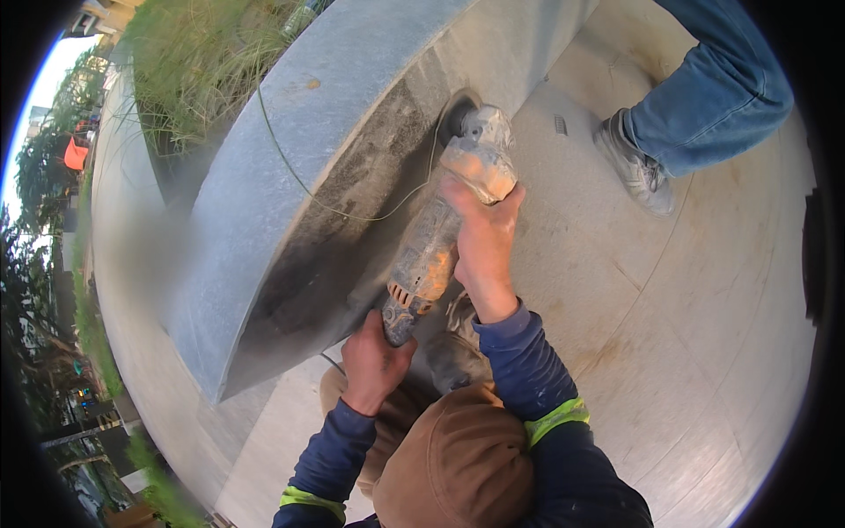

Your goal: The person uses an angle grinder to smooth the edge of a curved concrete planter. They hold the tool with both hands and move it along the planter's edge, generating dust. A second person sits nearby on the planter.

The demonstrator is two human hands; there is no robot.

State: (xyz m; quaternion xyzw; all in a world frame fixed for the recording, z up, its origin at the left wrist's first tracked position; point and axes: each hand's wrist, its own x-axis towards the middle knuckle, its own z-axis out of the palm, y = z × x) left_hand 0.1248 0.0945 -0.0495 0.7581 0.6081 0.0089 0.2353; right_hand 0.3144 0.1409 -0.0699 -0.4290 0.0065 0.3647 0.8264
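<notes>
An orange and grey angle grinder (429,255), coated in dust, is held in both hands. My left hand (374,365) wraps round its rear end, where a dark cord comes out near my leg. Farther up, my right hand (484,233) grips the body just behind the metal gear head (488,141). The round disc (458,114) meets the side face of a grey concrete planter wall (352,167); whether it spins cannot be told. Dark staining and dust cover that face below the disc. A thin green grass stalk (299,180) droops over the wall's edge.
At the upper right stands another person in blue jeans (717,106) and a grey shoe (638,167), close to the wall. Long grass (202,62) grows behind the wall top. Pale paving (669,326) with joints and a small drain grate (561,125) lies to the right.
</notes>
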